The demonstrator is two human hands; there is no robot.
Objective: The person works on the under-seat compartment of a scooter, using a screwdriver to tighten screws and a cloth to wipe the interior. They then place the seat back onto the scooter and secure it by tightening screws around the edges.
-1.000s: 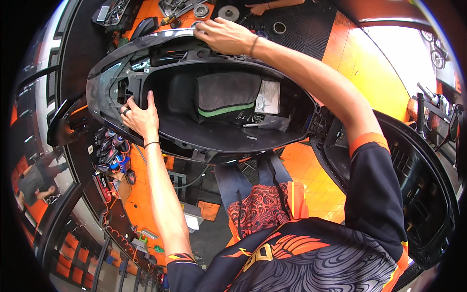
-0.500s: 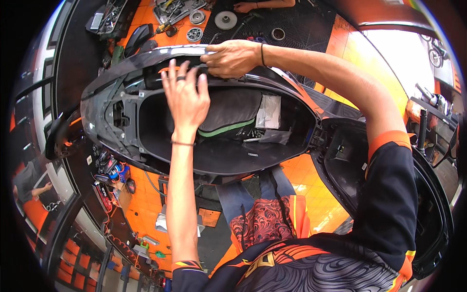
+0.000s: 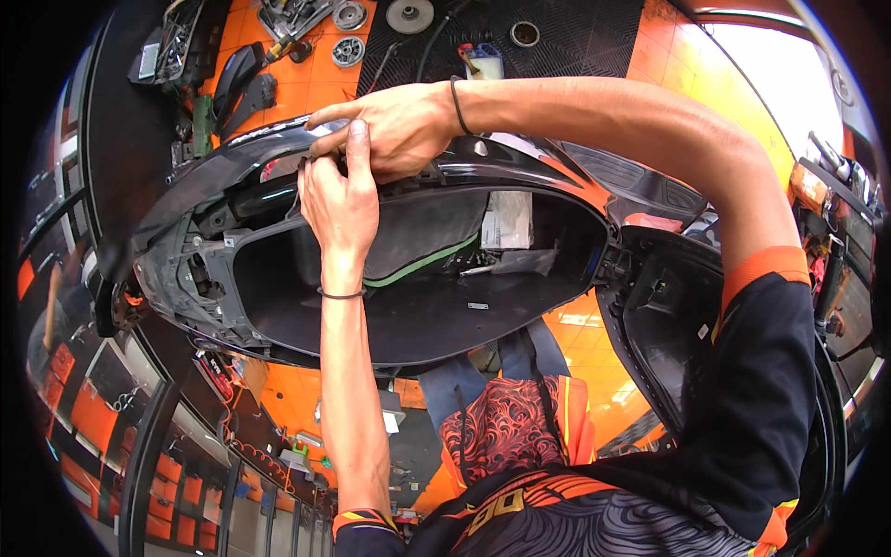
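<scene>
A scooter lies across the middle with its black underseat compartment uncovered. At its far side runs a glossy dark side panel. My left hand has its fingers curled round the panel's inner edge, with the thumb pointing up. Close against it, my right hand reaches over the panel from the far side, gripping it with the index finger stretched left along the top. The two hands touch, and their fingertips are partly hidden. Inside the compartment are a dark cloth with green trim and a white paper packet.
The raised seat stands to the right, hinged at the compartment's end. Beyond the scooter, metal round parts, a power drill and a white container lie on the orange floor and black mat. A tool cart is far left.
My left hand has gone from spread fingers to curled ones at the panel edge. My right hand has shifted left along the panel to meet it. The head view has moved slightly.
</scene>
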